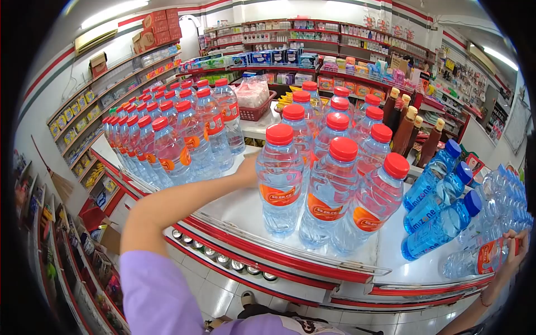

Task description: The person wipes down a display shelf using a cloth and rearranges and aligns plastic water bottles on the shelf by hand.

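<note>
My left arm in a purple sleeve reaches across the white shelf top (234, 207). My left hand (249, 171) is beside and partly behind a red-capped water bottle (279, 195) at the front of a cluster; its fingers are hidden by the bottle. More red-capped bottles, such as a front middle one (326, 209) and a front right one (368, 215), stand upright close together. At the far right my right hand (515, 248) is closed around a clear bottle with an orange-red label (491, 257), tilted with its base toward the shelf. Its cap is not visible.
Many red-capped bottles (192, 139) stand packed on the left. Blue-capped bottles (441, 226) and clear bottles (505, 195) stand at right. Behind are dark sauce bottles (410, 123) and a maroon basket (259, 110). Cans (223, 261) line the lower shelf; a red rail (268, 252) edges the top.
</note>
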Motion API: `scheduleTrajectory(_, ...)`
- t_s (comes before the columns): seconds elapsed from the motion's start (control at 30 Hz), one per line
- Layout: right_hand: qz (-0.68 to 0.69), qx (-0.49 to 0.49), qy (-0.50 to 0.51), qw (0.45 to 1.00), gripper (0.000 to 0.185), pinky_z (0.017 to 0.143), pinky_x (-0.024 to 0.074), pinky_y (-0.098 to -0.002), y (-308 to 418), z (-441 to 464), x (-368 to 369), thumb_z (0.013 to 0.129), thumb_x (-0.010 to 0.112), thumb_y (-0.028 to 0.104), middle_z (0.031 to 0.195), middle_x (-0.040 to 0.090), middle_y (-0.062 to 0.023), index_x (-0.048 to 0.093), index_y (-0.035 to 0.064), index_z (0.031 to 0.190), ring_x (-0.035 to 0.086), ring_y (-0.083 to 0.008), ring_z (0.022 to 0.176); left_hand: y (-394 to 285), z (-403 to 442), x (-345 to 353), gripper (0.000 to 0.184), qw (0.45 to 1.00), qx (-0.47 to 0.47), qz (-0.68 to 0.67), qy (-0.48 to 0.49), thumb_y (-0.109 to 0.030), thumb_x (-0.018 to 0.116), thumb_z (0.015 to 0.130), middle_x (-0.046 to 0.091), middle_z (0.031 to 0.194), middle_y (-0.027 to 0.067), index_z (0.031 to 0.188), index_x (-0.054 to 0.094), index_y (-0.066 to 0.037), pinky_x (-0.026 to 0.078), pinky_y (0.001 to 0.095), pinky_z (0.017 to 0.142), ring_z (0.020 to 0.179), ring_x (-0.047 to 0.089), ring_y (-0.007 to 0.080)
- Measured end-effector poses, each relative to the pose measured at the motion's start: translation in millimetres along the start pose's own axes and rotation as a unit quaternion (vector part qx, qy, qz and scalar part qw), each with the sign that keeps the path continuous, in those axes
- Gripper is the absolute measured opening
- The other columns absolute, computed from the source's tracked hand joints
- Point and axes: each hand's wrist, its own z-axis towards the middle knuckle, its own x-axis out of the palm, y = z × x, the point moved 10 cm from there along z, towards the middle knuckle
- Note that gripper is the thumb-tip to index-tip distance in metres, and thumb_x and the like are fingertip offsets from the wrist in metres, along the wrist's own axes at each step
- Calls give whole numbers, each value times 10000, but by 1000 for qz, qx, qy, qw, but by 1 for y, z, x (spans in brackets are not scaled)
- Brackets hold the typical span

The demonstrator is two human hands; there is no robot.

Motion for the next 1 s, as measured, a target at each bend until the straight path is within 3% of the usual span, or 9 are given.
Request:
scheduleTrajectory(0.13,-3,-10,36,999,120,839,379,-282,-12,2,10,803,465,-6,828,511,-96,383,59,863,466,-130,782,-57,-71,-17,495,993,43,110,18,-262,472,859,340,1388,180,1324,370,-127,345,564,968,1276,325,363)
scheduleTrajectory(0.23,5,-9,34,999,123,823,376,-270,-6,1,24,811,479,9,811,509,-82,378,62,856,466,-128,777,-19,-58,1,502,972,15,233,-10,-318,456,865,345,1387,165,1324,382,-129,337,625,931,1290,303,365)
scheduleTrajectory(0.4,10,-14,46,999,127,811,371,-253,-4,2,46,838,486,17,806,516,-60,371,70,832,466,-116,784,-23,2,-18,502,982,31,186,17,-323,438,866,376,1360,178,1317,398,-107,365,586,927,1205,396,381)
scheduleTrajectory(0.5,27,-6,34,999,124,828,372,-258,-5,3,49,849,479,9,808,514,-56,371,68,836,463,-118,783,29,31,12,497,991,94,91,41,-312,436,864,403,1335,188,1312,402,-100,375,547,936,1155,436,402)
scheduleTrajectory(0.67,22,-8,67,998,140,842,379,-277,-16,8,50,862,471,-9,809,500,-56,359,71,835,452,-116,785,-57,-76,-2,540,991,75,62,95,-282,433,866,283,1421,213,1359,359,-74,319,441,1034,1220,381,414)
scheduleTrajectory(0.73,70,17,5,997,128,760,378,-272,-12,8,50,818,482,-22,769,507,-61,385,58,793,447,-119,729,-90,-121,-10,496,980,50,7,192,-197,485,858,322,1414,172,1331,403,-77,299,423,1045,1232,384,360)
scheduleTrajectory(0.83,180,70,-213,958,70,513,373,-248,37,-11,63,680,519,-45,651,541,-76,480,13,678,443,-131,562,-77,-133,-5,537,966,4,99,241,-179,478,855,266,1447,156,1371,349,-97,295,429,1053,1236,379,361)
scheduleTrajectory(0.87,109,3,-185,977,85,515,389,-240,29,-5,49,674,516,-55,659,554,-85,476,19,687,450,-129,563,-74,-126,-4,518,966,11,114,230,-180,482,852,318,1420,156,1354,374,-106,311,435,1047,1230,389,358)
scheduleTrajectory(1.0,100,10,-114,988,81,518,389,-240,53,2,62,690,520,-45,663,546,-83,476,22,697,451,-130,565,-55,-83,-11,507,932,-7,309,187,-231,428,883,277,1412,231,1362,339,-90,316,498,1033,1283,346,349)
